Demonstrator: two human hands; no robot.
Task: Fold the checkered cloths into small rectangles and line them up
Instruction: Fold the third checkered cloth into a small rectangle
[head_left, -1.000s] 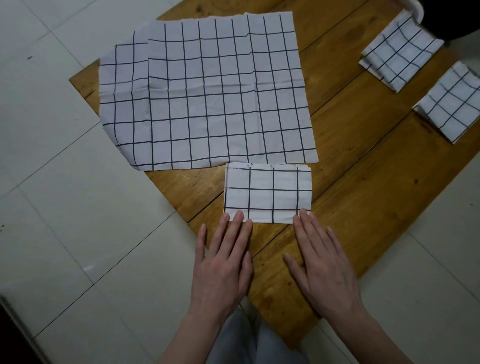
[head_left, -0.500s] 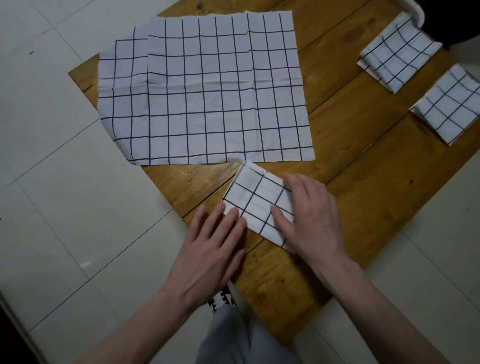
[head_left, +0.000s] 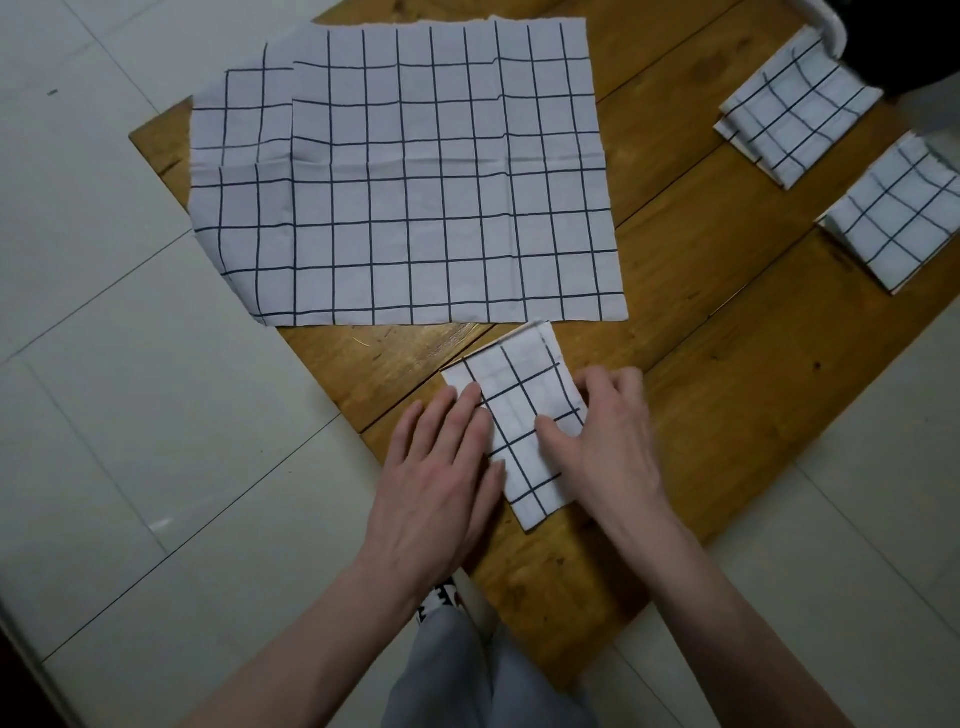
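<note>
A small folded checkered cloth (head_left: 524, 410) lies on the wooden table (head_left: 701, 322) near its front corner, turned so its long side runs away from me. My left hand (head_left: 441, 467) lies flat with its fingertips on the cloth's left edge. My right hand (head_left: 608, 431) grips the cloth's right edge, thumb on top. Behind it a large unfolded checkered cloth (head_left: 415, 176) is spread flat over at least one more cloth that sticks out on its left. Two folded cloths (head_left: 795, 124) (head_left: 898, 213) lie side by side at the table's right.
The low table stands on a pale tiled floor (head_left: 130, 415). My grey-trousered legs (head_left: 467, 670) are below the table's near corner. A dark object with a white rim (head_left: 831, 26) sits at the top right corner.
The small folded cloth has been rotated from lying crosswise to pointing away from me. My right hand moved onto it and took its right edge; my left hand slid onto its left edge.
</note>
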